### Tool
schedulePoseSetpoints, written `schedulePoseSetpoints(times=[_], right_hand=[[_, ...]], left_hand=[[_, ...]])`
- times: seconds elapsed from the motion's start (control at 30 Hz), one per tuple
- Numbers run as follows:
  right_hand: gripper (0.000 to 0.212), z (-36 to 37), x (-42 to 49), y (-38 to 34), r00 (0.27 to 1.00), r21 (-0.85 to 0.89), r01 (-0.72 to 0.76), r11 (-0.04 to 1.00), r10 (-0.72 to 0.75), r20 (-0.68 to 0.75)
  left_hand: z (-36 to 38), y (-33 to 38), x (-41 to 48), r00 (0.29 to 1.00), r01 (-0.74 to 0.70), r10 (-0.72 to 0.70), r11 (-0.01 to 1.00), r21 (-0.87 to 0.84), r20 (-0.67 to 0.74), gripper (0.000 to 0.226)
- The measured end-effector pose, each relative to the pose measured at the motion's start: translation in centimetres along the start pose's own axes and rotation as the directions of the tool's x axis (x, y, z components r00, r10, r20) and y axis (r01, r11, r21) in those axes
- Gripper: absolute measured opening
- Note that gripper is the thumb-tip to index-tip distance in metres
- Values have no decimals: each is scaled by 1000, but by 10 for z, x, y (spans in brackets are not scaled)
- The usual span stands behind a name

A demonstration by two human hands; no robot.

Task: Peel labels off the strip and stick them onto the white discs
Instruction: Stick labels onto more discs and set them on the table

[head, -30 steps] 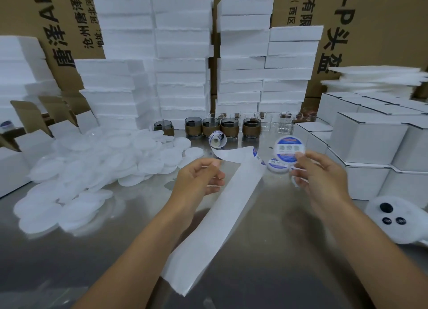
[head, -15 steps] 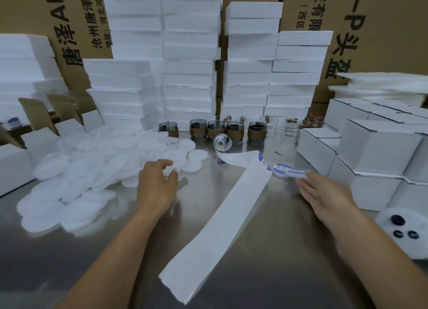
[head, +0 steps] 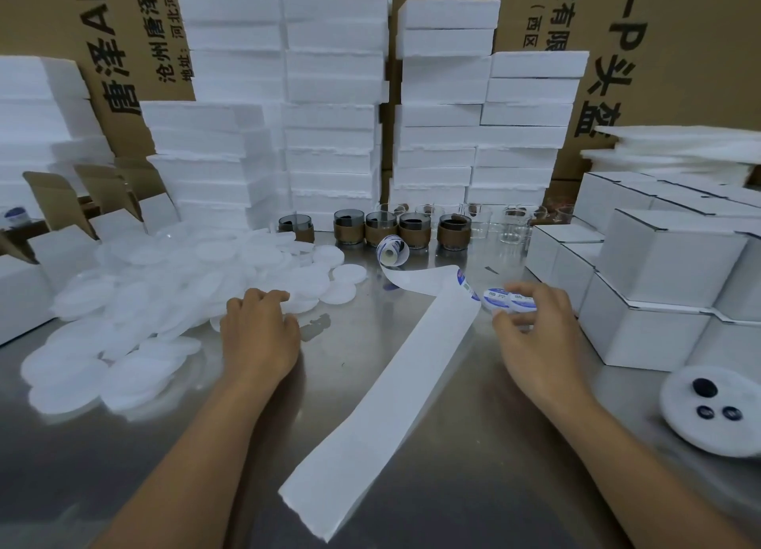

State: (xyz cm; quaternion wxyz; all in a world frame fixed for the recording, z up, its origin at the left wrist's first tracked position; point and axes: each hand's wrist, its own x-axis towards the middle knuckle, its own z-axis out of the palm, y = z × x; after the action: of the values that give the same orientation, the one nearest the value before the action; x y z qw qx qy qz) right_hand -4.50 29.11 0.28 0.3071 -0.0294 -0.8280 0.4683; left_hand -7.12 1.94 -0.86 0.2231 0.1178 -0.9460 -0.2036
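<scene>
A loose pile of white discs [head: 136, 301] covers the left of the metal table [head: 473, 445]. My left hand [head: 259, 334] lies at the pile's near edge, its fingertips resting on a disc there. The label strip [head: 383, 404] runs from a small roll [head: 391, 252] down toward me, mostly bare white backing, with blue labels [head: 463, 281] showing at its bend. Just right of that bend sit two labelled discs [head: 510, 301]. My right hand [head: 539, 334] arches over them, thumb and fingers pinching the nearer one.
Dark cups with brown sleeves [head: 379, 229] and clear glasses [head: 510, 223] line the back, before tall stacks of white foam blocks [head: 333, 116]. White cartons [head: 659, 285] crowd the right. A white round pad with black buttons [head: 708, 408] lies near right.
My right hand lowered the labelled disc from the air onto the table by the strip. My left hand let go of the strip and moved left onto the disc pile.
</scene>
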Motion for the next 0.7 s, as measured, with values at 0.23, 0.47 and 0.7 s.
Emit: schedulePoseSetpoints(times=[0.23,0.47,0.7], right_hand=[[25,3,-5,-2,993,1,104,995,-104,55],[25,2,-7,-6,981,-4,173,985,-172,93],[22,0,-9,-10,976,-44,195,980,-189,111]], left_hand=[[-3,-6,0,999,17,-17,1000,9,-34,18],[-3,-5,-1,999,-7,8,1000,29,-46,17],[-16,19,-2,983,-87,13,909,-407,-181,16]])
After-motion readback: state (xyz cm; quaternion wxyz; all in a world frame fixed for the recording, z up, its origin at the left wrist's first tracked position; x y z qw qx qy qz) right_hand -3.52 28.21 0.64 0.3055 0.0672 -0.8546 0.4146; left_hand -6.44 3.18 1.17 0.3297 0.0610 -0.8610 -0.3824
